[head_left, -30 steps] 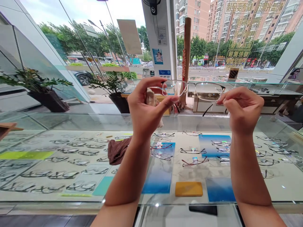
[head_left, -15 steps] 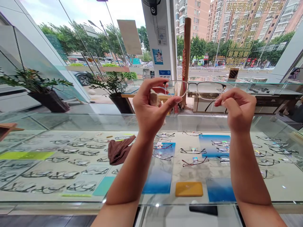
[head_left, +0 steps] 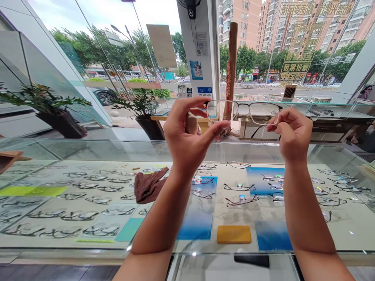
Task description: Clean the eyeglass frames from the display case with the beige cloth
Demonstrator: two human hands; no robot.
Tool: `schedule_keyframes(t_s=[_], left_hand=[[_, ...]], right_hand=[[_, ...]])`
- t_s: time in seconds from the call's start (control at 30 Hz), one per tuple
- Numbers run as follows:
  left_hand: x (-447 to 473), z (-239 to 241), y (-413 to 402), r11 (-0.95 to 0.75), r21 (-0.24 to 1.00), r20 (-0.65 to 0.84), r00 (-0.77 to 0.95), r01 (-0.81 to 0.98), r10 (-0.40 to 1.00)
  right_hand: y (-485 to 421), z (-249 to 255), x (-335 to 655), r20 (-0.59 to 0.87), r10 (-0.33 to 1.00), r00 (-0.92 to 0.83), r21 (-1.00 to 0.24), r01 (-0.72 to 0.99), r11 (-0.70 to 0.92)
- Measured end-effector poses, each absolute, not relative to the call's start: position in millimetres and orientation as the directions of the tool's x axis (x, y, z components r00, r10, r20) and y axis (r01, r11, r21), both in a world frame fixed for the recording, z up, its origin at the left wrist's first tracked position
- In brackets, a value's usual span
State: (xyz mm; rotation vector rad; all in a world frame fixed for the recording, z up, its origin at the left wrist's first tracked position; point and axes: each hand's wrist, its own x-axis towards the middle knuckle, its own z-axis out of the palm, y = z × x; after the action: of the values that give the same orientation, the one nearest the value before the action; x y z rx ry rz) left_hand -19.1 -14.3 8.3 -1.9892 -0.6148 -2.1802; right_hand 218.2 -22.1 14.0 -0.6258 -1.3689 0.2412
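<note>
I hold a pair of thin-rimmed glasses (head_left: 246,111) up in front of me with both hands, above a glass display counter (head_left: 88,249). My left hand (head_left: 187,136) pinches the left lens rim between thumb and forefinger, with a small pale cloth (head_left: 191,124) tucked in its palm. My right hand (head_left: 291,132) is closed on the right end of the frame, where the dark temple arm hangs down. A brown cloth (head_left: 148,186) lies on the counter below my left forearm.
Under the counter glass lie several rows of glasses on white, blue and green cards, plus a yellow pad (head_left: 233,234). Beyond stand potted plants (head_left: 61,117), a wooden post (head_left: 231,70), a white pillar and shop windows onto a street.
Both hands have shifted slightly, the right one moving a little left and up, the glasses staying raised between them. My view has barely moved.
</note>
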Motion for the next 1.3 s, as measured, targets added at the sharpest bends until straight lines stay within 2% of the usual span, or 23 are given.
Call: schedule_keyframes(t_s=[0.33,0.93,1.17,1.3], left_hand=[[-32.5,9.0,-5.6,-0.915,0.193,0.981,-0.07,0.355,0.179],[-37.8,7.3,16.3,-0.935,0.232,0.972,-0.084,0.268,0.218],[-28.6,5.6,-1.3,-0.904,0.241,0.97,-0.106,0.353,0.218],[-21.7,7.0,-15.7,-0.884,0.207,0.978,-0.126,0.42,0.169]], right_hand=[[-23.6,14.0,217.8,0.848,0.434,0.304,-0.513,0.26,0.818],[-41.4,15.8,211.9,0.856,0.436,0.279,-0.507,0.285,0.813],[-35.9,14.9,212.6,0.86,0.412,0.302,-0.497,0.308,0.811],[-33.6,16.3,211.8,0.852,0.401,0.337,-0.497,0.28,0.821]])
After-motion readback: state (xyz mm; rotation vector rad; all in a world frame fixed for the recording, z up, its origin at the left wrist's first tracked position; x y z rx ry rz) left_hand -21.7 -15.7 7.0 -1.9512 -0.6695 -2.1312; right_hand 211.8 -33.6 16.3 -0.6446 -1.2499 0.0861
